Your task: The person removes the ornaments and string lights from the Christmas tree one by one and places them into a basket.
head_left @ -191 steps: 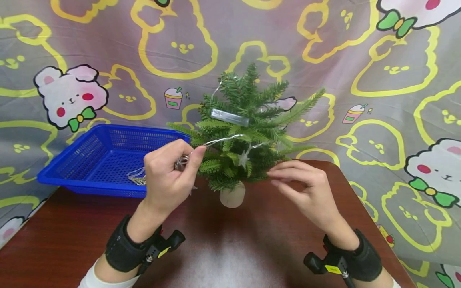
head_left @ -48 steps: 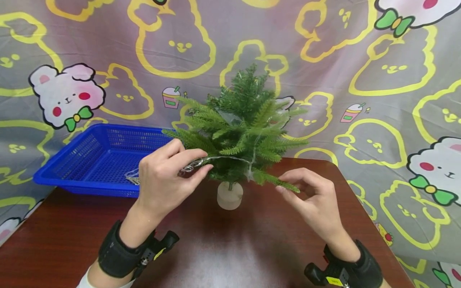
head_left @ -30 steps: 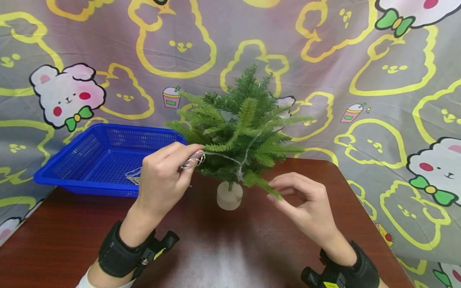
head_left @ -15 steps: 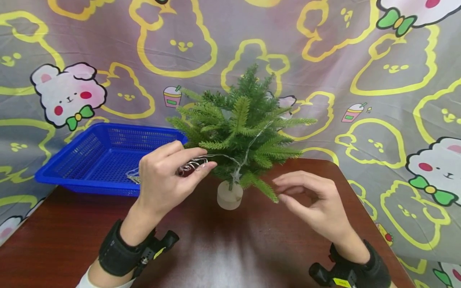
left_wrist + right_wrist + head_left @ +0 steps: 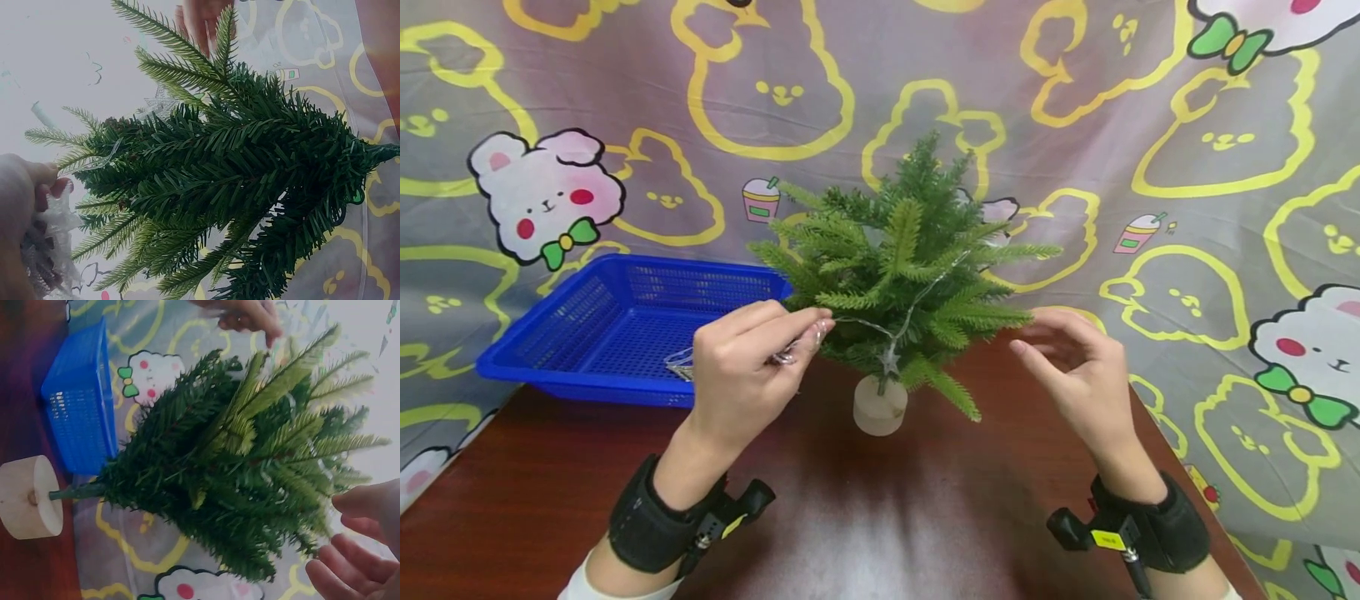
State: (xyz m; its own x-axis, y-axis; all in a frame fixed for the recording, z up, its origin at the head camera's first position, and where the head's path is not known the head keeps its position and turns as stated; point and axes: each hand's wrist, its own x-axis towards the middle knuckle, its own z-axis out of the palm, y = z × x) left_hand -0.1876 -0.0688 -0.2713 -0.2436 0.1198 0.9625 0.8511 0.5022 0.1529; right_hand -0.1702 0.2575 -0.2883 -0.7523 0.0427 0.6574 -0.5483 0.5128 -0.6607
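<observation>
A small artificial Christmas tree point(image 5: 898, 250) stands upright on a round pale wooden base point(image 5: 878, 410). A clear string of lights point(image 5: 919, 300) crosses its front, and a star light point(image 5: 889, 361) hangs from it above the base. On the left, my left hand point(image 5: 737, 367) pinches the string light wire, with the bundled rest, including clear stars point(image 5: 59, 250), gathered in the palm. My right hand point(image 5: 1078, 367) is at the tree's right side with fingers loosely bent and nothing in them, close to a branch tip; contact cannot be told.
A blue plastic basket point(image 5: 625, 379) sits at the table's left, behind my left hand, with a small bunch of pale wire-like items point(image 5: 679, 365) in it. The brown table point(image 5: 850, 517) reaches a patterned cloth backdrop point(image 5: 910, 50) behind the tree.
The tree has turned, and the battery box seen earlier on its front is out of sight. My right hand has let go of a low front branch and moved up and right. My left hand keeps the lights.
</observation>
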